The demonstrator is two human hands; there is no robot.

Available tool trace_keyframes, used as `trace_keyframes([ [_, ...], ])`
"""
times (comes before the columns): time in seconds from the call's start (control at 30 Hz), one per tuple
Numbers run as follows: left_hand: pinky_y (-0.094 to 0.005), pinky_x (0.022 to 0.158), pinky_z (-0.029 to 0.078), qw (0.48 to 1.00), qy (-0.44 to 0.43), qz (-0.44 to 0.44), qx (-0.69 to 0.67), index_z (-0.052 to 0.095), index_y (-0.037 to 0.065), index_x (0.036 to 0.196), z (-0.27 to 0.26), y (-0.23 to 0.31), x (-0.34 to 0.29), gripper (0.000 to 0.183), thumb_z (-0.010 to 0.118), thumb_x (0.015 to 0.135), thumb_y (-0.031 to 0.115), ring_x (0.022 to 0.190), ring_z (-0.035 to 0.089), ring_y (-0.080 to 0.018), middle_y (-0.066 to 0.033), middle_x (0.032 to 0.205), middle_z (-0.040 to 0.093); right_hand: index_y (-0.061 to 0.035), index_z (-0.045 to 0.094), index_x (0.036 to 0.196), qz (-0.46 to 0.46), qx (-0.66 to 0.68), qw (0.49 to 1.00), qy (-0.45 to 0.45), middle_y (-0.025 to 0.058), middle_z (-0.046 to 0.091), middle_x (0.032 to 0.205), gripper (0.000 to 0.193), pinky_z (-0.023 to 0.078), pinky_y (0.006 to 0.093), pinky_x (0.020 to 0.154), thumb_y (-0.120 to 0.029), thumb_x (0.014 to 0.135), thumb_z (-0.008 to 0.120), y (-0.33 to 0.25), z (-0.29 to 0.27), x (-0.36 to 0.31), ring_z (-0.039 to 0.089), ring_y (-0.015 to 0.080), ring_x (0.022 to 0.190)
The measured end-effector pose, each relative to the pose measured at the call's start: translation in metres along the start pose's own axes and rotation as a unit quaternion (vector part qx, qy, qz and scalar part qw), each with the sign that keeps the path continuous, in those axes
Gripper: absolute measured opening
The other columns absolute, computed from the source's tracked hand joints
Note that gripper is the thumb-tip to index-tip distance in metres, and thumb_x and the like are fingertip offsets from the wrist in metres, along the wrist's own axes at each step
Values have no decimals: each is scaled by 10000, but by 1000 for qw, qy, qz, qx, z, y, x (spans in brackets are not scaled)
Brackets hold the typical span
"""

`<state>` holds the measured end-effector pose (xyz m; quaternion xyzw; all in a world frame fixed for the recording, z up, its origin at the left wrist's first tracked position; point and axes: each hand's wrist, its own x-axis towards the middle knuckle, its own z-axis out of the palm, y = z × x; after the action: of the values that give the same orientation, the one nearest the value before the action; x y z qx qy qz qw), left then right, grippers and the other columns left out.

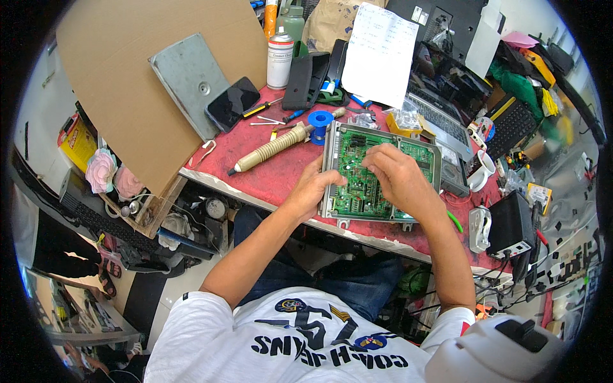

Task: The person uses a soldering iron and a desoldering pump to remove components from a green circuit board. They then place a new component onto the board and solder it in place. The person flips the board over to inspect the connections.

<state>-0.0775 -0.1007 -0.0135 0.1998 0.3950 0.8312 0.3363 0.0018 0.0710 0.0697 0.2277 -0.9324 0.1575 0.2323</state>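
Observation:
A green circuit board [361, 203] in a silvery metal housing [328, 163] rests at the front edge of the red-topped bench. My left hand [311, 191] is closed around the housing's left side, its thumb reaching over the board's edge. Over the upper middle of the board, my right hand [396, 173] has its fingers curled in a pinch against or just above the components. Whatever those fingertips may hold is hidden. Just left of the board lie a blue spool [320, 120] and a beige ribbed tube-like tool [273, 150] with a dark tip.
Behind the board are a smartphone [234, 105], a yellow-black screwdriver [262, 108], a grey metal cover [191, 80] and a spray can [280, 60]. A paper sheet [379, 54] and a laptop [440, 118] stand farther back. At right are a white cup [483, 172] and a black box [511, 223].

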Motion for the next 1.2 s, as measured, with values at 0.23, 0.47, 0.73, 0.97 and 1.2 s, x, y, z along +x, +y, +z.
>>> trace_keyframes([
  [0.23,-310,835,530,1000,-6,5,-11,474,-7,1274,1,0,0,528,539,750,-27,934,628,-176,-104,1083,611,23,601,926,2,6,1000,-3,164,618,964,115,511,404,770,54,816,612,2,0,1,624,363,895],
  [0.47,-309,833,529,1000,0,6,-5,477,-7,1270,1,0,0,524,544,750,-21,931,628,-175,-101,1074,614,24,614,944,0,-2,1000,-19,172,592,943,213,502,417,808,91,750,555,0,-2,2,598,355,924],
  [0.73,-308,824,529,1000,2,2,-4,484,-7,1262,1,0,0,517,544,748,-22,925,627,-171,-95,1064,614,26,617,949,-9,-15,1000,-19,167,600,960,230,504,410,829,93,737,560,1,-1,1,599,347,935],
  [0.97,-302,825,526,1000,-1,5,-5,489,-1,1258,0,-1,1,512,548,750,-17,928,623,-166,-92,1068,613,24,620,954,-19,-22,1000,-9,167,605,959,234,503,409,835,84,731,578,3,1,-1,600,344,940],
  [1.2,-302,828,527,1000,0,2,-6,492,2,1251,0,0,1,504,544,750,-17,930,622,-165,-90,1063,611,23,623,943,-21,-22,1000,-1,171,607,955,209,504,406,831,70,744,578,2,4,-1,603,341,940],
])
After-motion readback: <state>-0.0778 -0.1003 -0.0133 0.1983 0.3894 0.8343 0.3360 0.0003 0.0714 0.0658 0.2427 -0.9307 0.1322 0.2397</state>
